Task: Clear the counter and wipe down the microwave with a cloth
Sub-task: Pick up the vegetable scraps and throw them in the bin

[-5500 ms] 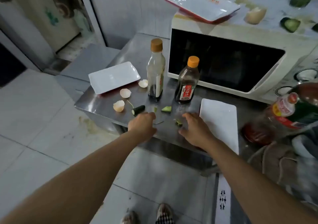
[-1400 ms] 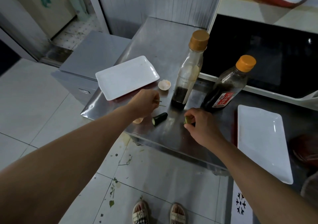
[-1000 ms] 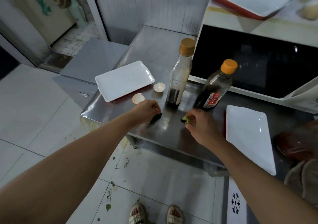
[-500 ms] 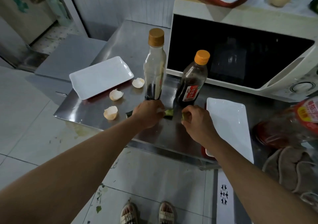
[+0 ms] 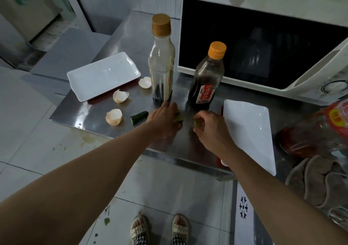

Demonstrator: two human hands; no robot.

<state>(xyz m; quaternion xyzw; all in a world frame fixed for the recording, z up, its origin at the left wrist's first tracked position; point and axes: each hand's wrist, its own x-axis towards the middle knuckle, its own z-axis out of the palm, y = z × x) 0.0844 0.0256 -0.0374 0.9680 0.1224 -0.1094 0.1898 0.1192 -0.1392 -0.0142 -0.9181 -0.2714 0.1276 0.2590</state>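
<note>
Left hand (image 5: pixel 163 117) grasps a cucumber piece (image 5: pixel 178 118) on steel bench (image 5: pixel 90 111); right hand (image 5: pixel 209 126) pinches a green cucumber scrap (image 5: pixel 197 122). Another cucumber chunk (image 5: pixel 139 116) beside three eggshells.

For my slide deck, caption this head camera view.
Left hand and right hand pick cucumber scraps off a steel counter before the microwave.

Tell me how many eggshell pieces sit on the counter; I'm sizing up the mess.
3: one eggshell beside the clear bottle, one at the left plate's near edge, one near the counter's front edge. The hands could hide smaller bits.
</note>
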